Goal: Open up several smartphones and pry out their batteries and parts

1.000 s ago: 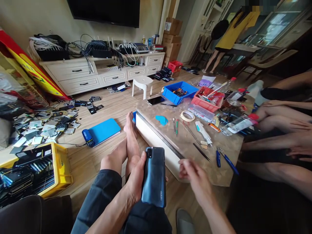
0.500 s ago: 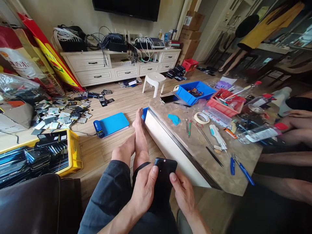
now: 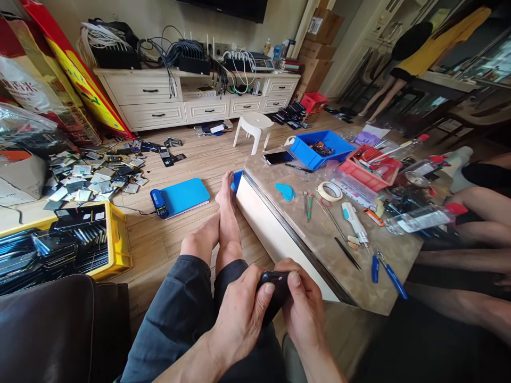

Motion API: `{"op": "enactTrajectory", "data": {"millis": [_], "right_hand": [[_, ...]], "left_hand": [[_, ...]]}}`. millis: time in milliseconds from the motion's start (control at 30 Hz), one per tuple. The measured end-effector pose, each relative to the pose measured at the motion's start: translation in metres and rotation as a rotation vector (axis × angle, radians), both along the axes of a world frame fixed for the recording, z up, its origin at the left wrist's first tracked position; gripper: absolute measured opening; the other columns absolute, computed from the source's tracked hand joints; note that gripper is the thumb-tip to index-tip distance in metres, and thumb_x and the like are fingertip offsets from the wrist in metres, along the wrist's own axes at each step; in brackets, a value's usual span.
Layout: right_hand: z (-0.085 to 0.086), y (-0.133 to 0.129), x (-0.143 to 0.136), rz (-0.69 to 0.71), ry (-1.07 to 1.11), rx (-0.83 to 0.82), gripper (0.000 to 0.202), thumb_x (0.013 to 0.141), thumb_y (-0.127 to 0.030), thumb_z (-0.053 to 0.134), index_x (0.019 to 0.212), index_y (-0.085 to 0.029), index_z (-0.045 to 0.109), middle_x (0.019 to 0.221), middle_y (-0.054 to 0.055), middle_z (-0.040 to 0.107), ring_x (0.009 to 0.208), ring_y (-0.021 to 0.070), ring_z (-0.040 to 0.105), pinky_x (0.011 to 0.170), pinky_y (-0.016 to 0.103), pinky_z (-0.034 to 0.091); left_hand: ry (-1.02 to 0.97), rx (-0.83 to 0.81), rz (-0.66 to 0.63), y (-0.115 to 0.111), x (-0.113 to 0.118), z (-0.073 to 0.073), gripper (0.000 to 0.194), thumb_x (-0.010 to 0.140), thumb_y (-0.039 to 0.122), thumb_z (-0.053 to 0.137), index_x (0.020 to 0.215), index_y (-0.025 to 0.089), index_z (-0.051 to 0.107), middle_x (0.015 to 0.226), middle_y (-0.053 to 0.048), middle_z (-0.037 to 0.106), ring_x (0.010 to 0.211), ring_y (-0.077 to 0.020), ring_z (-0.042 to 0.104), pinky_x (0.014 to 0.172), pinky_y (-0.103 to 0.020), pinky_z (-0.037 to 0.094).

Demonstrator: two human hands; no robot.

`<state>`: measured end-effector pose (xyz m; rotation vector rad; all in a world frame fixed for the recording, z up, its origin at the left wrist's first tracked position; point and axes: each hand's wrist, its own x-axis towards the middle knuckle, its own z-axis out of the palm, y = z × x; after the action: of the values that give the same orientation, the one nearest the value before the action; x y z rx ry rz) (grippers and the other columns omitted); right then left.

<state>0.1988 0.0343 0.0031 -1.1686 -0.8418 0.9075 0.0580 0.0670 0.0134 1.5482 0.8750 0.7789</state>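
Note:
A black phone-shaped device (image 3: 275, 298) is held between both hands above my lap, its top edge tilted away from me. My left hand (image 3: 241, 311) grips its left side, with the thumb near the top corner. Around the right side my right hand (image 3: 305, 306) is closed, thumb at the upper right corner. The fingers behind the device are mostly hidden. To the right, on the brown table (image 3: 275, 213), lie black tweezers (image 3: 347, 254), blue-handled pliers (image 3: 389, 271), a white and teal tool (image 3: 354, 223) and a tape roll (image 3: 329, 191).
Blue bin (image 3: 319, 149) and red bin (image 3: 371, 166) stand on the table's far part. A yellow crate (image 3: 120, 239) of phones is at left. A blue pad (image 3: 186, 196) and white stool (image 3: 255, 125) are on the floor. Another person's legs (image 3: 479, 229) are at right.
Both hands have closed further around the device, the thumbs moving up to its top corners. The device now looks more tilted and is more covered. The view has shifted slightly.

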Motion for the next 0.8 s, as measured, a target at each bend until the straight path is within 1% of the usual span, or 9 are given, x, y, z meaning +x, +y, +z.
{"op": "enactTrajectory", "data": {"millis": [67,167,300,367,467,533,600,700,800], "right_hand": [[-0.006,-0.003,-0.002,0.023,-0.039,-0.012,0.03,0.098,-0.05,0.066,0.09,-0.023,0.075,0.086,0.002,0.063,0.082,0.0171,0.058,0.074,0.027,0.047],[-0.01,-0.008,-0.005,0.011,-0.058,0.002,0.026,0.098,-0.049,0.067,0.094,-0.024,0.075,0.09,0.001,0.064,0.084,0.0179,0.059,0.078,0.029,0.047],[0.001,-0.01,-0.013,0.005,-0.092,0.042,0.027,0.095,-0.049,0.07,0.09,-0.023,0.075,0.087,0.001,0.062,0.082,0.0179,0.058,0.073,0.028,0.046],[0.009,-0.009,-0.018,-0.011,-0.11,0.051,0.026,0.096,-0.048,0.069,0.089,-0.024,0.074,0.086,0.001,0.062,0.081,0.0176,0.058,0.07,0.028,0.046],[0.015,-0.008,-0.026,-0.062,-0.173,0.03,0.023,0.099,-0.045,0.065,0.089,-0.024,0.072,0.083,0.0,0.061,0.076,0.0163,0.057,0.068,0.027,0.045],[0.014,-0.007,-0.029,-0.098,-0.236,-0.008,0.023,0.1,-0.043,0.064,0.089,-0.024,0.071,0.081,-0.001,0.06,0.074,0.0155,0.056,0.067,0.026,0.045],[0.011,-0.007,-0.029,-0.107,-0.268,-0.052,0.025,0.099,-0.044,0.064,0.087,-0.023,0.072,0.079,-0.001,0.06,0.073,0.0155,0.055,0.067,0.026,0.045],[0.004,-0.009,-0.024,-0.093,-0.255,-0.154,0.033,0.098,-0.052,0.063,0.088,-0.023,0.074,0.08,0.0,0.066,0.075,0.0177,0.059,0.068,0.027,0.048],[-0.001,-0.012,-0.019,-0.089,-0.223,-0.281,0.046,0.101,-0.06,0.053,0.093,-0.022,0.078,0.084,0.005,0.073,0.079,0.0218,0.065,0.074,0.032,0.052]], "left_hand": [[-0.013,-0.02,0.058,-0.002,0.001,-0.002,0.037,0.108,0.05,0.04,0.088,0.021,0.051,0.077,0.001,0.052,0.068,-0.0146,0.044,0.063,-0.028,0.035],[-0.052,0.016,0.121,-0.004,0.002,-0.004,0.039,0.108,0.05,0.04,0.085,0.021,0.052,0.076,0.001,0.052,0.068,-0.0145,0.044,0.063,-0.028,0.036],[-0.193,0.06,0.119,-0.008,0.003,0.001,0.035,0.109,0.043,0.038,0.09,0.02,0.056,0.084,-0.002,0.059,0.075,-0.015,0.051,0.07,-0.027,0.041],[-0.236,0.06,0.139,-0.009,0.004,0.005,0.033,0.109,0.039,0.039,0.088,0.02,0.056,0.083,-0.002,0.058,0.075,-0.0149,0.051,0.071,-0.028,0.041],[-0.248,0.069,0.27,-0.011,0.008,0.007,0.037,0.109,0.036,0.04,0.077,0.02,0.05,0.073,0.0,0.05,0.066,-0.0134,0.043,0.063,-0.028,0.036],[-0.264,0.061,0.34,-0.011,0.009,0.004,0.041,0.109,0.038,0.041,0.072,0.02,0.046,0.069,0.002,0.045,0.062,-0.0128,0.038,0.059,-0.029,0.032],[-0.275,-0.001,0.327,-0.009,0.008,-0.001,0.043,0.108,0.042,0.043,0.071,0.02,0.045,0.067,0.002,0.042,0.061,-0.0124,0.035,0.057,-0.028,0.03],[-0.229,-0.121,0.246,-0.006,0.004,-0.009,0.047,0.105,0.051,0.047,0.071,0.02,0.044,0.066,0.003,0.038,0.061,-0.012,0.032,0.056,-0.027,0.028],[-0.165,-0.203,0.22,-0.003,0.002,-0.012,0.05,0.104,0.057,0.046,0.07,0.021,0.04,0.068,0.003,0.037,0.064,-0.0125,0.033,0.057,-0.027,0.029]]}}
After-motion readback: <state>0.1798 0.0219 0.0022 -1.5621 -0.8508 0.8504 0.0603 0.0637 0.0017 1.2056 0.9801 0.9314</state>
